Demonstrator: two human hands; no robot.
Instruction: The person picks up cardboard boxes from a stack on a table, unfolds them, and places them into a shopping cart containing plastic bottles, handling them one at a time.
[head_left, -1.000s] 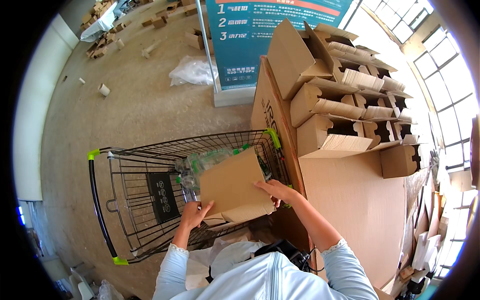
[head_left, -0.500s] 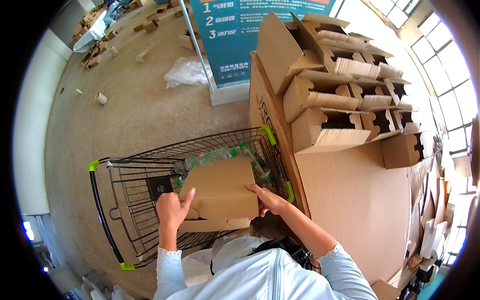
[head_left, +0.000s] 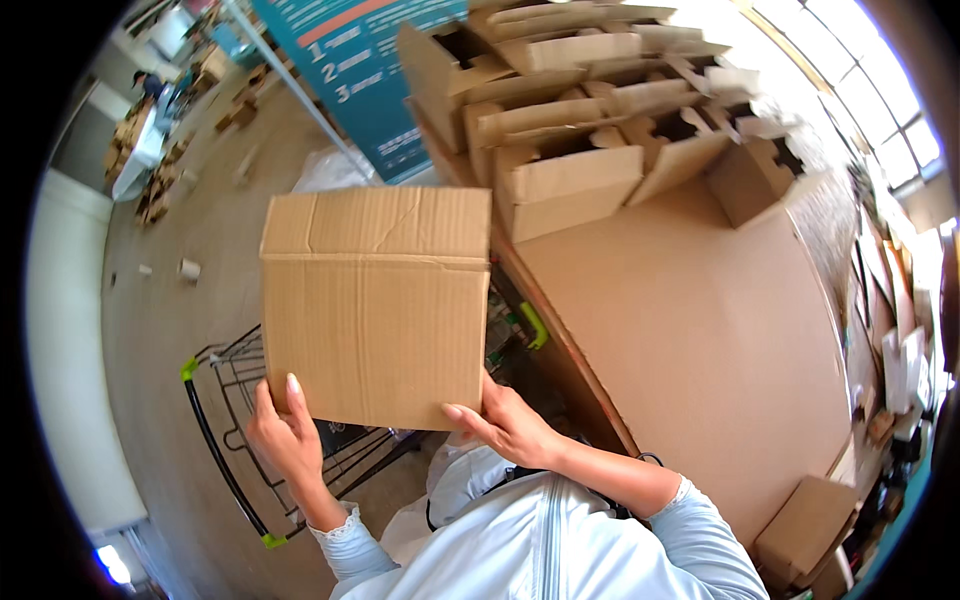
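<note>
A brown cardboard box [head_left: 375,320] is held up in front of me, its creased flat side facing me. My left hand [head_left: 287,440] grips its lower left corner, thumb on the near face. At the lower right corner, my right hand [head_left: 505,423] holds the edge with its thumb in front and the other fingers partly hidden. Behind and below the box stands a black wire shopping cart [head_left: 225,440] with green corners, mostly covered by the box. A dark box in the cart shows just under the held one.
To the right is a large cardboard-topped surface [head_left: 680,320] with rows of open cardboard boxes [head_left: 570,180] at its far end. Beyond the cart stands a blue printed banner [head_left: 370,90]. Another carton [head_left: 805,530] sits at the lower right. Scraps and cartons lie on the far floor.
Both hands have raised the box out from over the cart and tipped it, so a broad side now faces me. My view has turned toward the right.
</note>
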